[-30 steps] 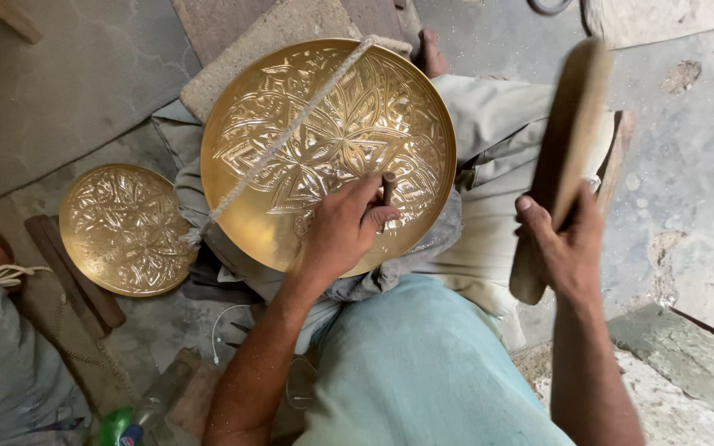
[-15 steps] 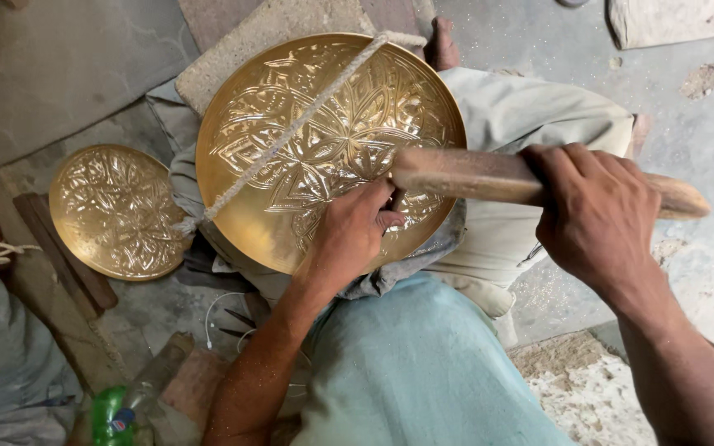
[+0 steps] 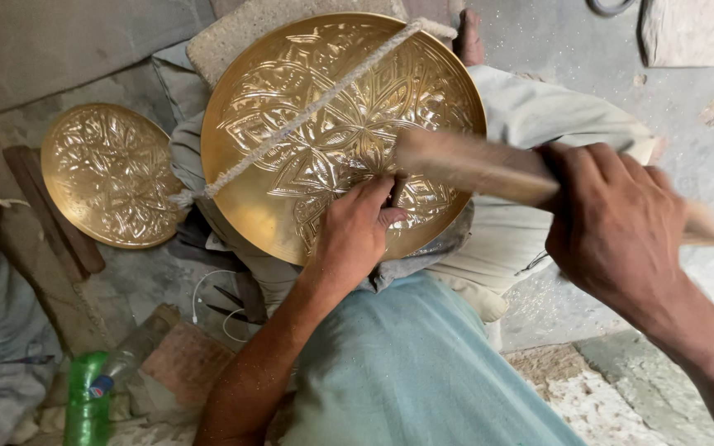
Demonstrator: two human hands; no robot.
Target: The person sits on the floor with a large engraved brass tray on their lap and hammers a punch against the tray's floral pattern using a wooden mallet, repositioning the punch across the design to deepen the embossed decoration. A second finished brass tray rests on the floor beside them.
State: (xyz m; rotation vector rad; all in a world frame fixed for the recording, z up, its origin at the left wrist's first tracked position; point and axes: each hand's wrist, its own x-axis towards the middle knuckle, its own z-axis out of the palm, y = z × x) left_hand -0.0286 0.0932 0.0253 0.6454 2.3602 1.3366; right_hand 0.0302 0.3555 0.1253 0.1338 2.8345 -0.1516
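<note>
1. The step in hand looks like chasing the pattern into the large brass plate [image 3: 324, 124], which rests tilted on the person's lap, near the middle of the scene, its face turned up toward the camera
2. The left hand [image 3: 355, 235] is closed around a small dark punch [image 3: 397, 188], fingers wrapped tight, with the tip set on the plate's engraved face just right of the central flower
3. The right hand [image 3: 613, 227] is clamped on a wooden mallet [image 3: 473, 165], well to the right of the left hand; the two hands are apart, and the mallet's head is blurred just above the punch
4. The mallet's long axis runs roughly left to right, head pointing left toward the punch, handle end poking out past the right hand
5. The punch stands nearly upright, leaning slightly; its exact tilt is hard to tell, as the fingers hide most of it
6. A pale cord [image 3: 307, 111] crosses the plate diagonally from far right to near left, touching its face
7. As a judgement, the next move calls for a square blow on the punch's top, with the left hand steady so the tip does not skate across the relief
8. A smaller brass plate [image 3: 109, 173] lies on the floor to the left, beside a dark wooden strip [image 3: 51, 211]; a green bottle [image 3: 88, 396] lies near left
</note>
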